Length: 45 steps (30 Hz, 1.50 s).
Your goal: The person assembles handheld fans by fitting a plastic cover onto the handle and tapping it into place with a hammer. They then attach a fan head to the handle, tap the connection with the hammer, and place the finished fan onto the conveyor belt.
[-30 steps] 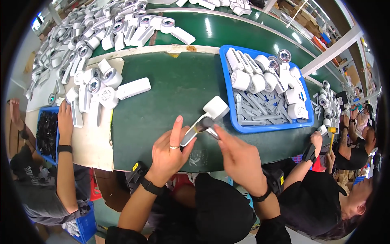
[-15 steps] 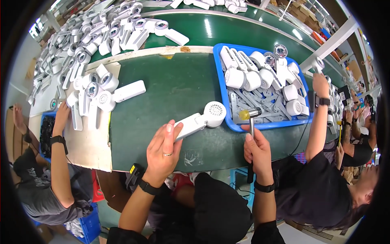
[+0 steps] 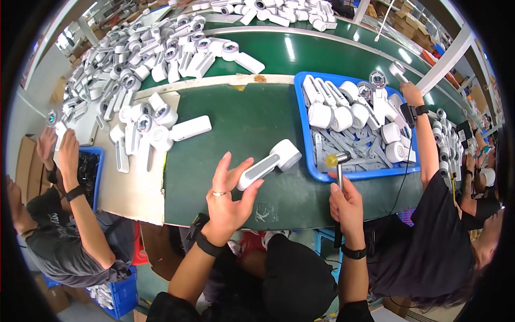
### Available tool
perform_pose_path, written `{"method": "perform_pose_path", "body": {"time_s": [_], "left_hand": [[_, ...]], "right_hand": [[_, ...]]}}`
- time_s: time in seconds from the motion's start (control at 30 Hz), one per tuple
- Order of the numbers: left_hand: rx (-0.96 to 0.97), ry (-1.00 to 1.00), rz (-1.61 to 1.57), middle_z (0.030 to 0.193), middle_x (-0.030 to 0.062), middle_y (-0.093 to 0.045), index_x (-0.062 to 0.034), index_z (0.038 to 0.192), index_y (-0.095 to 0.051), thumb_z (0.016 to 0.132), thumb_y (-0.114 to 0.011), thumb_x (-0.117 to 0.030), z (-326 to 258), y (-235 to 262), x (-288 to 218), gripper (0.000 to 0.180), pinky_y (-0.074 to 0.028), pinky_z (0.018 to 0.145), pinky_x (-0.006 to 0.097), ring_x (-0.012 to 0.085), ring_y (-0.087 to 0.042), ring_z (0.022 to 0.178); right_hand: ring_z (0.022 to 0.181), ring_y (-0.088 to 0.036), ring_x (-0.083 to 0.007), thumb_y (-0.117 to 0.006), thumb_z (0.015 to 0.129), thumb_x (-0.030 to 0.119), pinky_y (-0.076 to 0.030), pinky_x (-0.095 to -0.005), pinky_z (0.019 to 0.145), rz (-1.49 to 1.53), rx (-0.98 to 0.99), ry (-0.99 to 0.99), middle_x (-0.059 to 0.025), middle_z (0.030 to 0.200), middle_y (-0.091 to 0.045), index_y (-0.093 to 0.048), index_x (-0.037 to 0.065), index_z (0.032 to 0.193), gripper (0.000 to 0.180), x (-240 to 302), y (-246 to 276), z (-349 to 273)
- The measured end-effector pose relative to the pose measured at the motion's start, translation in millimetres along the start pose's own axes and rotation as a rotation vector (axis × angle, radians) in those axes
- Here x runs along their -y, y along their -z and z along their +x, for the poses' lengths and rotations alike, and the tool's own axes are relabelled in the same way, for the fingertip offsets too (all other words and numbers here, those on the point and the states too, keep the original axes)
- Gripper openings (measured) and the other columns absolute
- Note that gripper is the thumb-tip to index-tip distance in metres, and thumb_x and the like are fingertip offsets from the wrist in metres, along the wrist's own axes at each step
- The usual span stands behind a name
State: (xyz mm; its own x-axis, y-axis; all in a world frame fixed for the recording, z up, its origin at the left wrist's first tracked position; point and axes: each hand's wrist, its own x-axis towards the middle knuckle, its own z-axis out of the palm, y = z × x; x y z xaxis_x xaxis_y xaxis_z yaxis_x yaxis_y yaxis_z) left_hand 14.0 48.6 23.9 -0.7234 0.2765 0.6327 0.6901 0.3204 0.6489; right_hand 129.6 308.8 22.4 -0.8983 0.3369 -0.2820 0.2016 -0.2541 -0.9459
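A white handheld fan [image 3: 261,170] lies at a slant over the green tabletop, its round head toward the far right. My left hand [image 3: 228,212] has the end of its handle between thumb and fingers, with the index finger raised off it. In my right hand [image 3: 347,208], the fingers wrap the shaft of a small mallet [image 3: 337,159], whose dark grip hangs below the fist. The mallet's head, with a yellow face, stands over the near rim of a blue tray [image 3: 304,126]. White fans [image 3: 321,115] and loose grey plastic strips [image 3: 348,140] fill that tray.
A cluster of white fans [image 3: 145,129] rests on a cardboard sheet [image 3: 129,198] to the left. Many more fans [image 3: 134,53] are heaped beyond. Co-workers sit at both sides; the right one's arm [image 3: 426,145] reaches past the tray. A black-filled blue bin [image 3: 98,180] stands left.
The fan has been turned over, so its grille no longer faces up. My left index finger has lifted. The left co-worker now raises a fan; the view has shifted slightly.
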Motion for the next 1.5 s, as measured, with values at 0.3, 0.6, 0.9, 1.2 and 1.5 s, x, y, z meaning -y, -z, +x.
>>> {"method": "perform_pose_path", "body": {"time_s": [0.3,0.6,0.9,1.2,1.5], "left_hand": [[-0.030,-0.052,-0.046,0.120,0.0205,-0.076,0.0032,0.162,-0.019,0.093,-0.076,-0.004,6.0,-6.5,-10.7,0.090,-0.059,0.087,0.036,0.0287,-0.078,0.094],[-0.009,-0.041,-0.157,0.122,0.0209,-0.075,0.0019,0.154,-0.042,0.087,-0.081,0.000,4.8,-15.6,-19.9,0.078,-0.060,0.087,0.035,0.0331,-0.077,0.105],[0.098,0.210,0.066,0.127,0.0193,-0.074,-0.0001,0.138,-0.063,0.085,-0.086,-0.010,-19.7,-2.4,-5.9,0.058,-0.058,0.097,0.044,0.0302,-0.075,0.111],[0.326,-0.067,0.269,0.092,0.0070,-0.076,0.0020,0.153,-0.047,0.083,-0.084,-0.010,-17.0,21.7,-17.4,0.080,-0.049,0.110,0.048,0.0286,-0.072,0.096],[0.816,-0.705,0.415,0.151,0.0053,-0.058,-0.0156,0.125,-0.073,0.086,-0.064,-0.011,74.2,25.2,-2.9,0.040,-0.028,0.129,0.046,0.0277,-0.042,0.151]], "right_hand": [[0.049,-0.030,0.0009,-0.059,0.109,0.014,-0.021,-0.0203,0.042,0.029,0.001,0.019,0.0105,0.065,-0.037,-0.057,0.003,0.142,0.035,0.0,0.1,0.1],[0.050,-0.030,0.0013,-0.059,0.109,0.014,-0.021,-0.0197,0.043,0.044,0.011,0.026,0.0108,0.066,-0.037,-0.056,0.005,0.144,0.036,0.4,0.2,-0.6],[0.047,-0.029,-0.0001,-0.058,0.110,0.018,-0.021,-0.0203,0.041,0.011,0.005,0.012,0.0093,0.063,-0.038,-0.056,0.005,0.144,0.036,-4.9,0.3,-1.1],[0.047,-0.029,0.0001,-0.058,0.110,0.019,-0.020,-0.0200,0.041,0.008,0.012,0.017,0.0096,0.063,-0.037,-0.055,0.006,0.144,0.037,-2.5,-3.7,4.7],[0.046,-0.028,0.0004,-0.058,0.110,0.019,-0.020,-0.0199,0.041,-0.032,-0.038,0.025,0.0101,0.062,-0.036,-0.057,0.007,0.143,0.036,-1.2,1.6,0.3]]}}
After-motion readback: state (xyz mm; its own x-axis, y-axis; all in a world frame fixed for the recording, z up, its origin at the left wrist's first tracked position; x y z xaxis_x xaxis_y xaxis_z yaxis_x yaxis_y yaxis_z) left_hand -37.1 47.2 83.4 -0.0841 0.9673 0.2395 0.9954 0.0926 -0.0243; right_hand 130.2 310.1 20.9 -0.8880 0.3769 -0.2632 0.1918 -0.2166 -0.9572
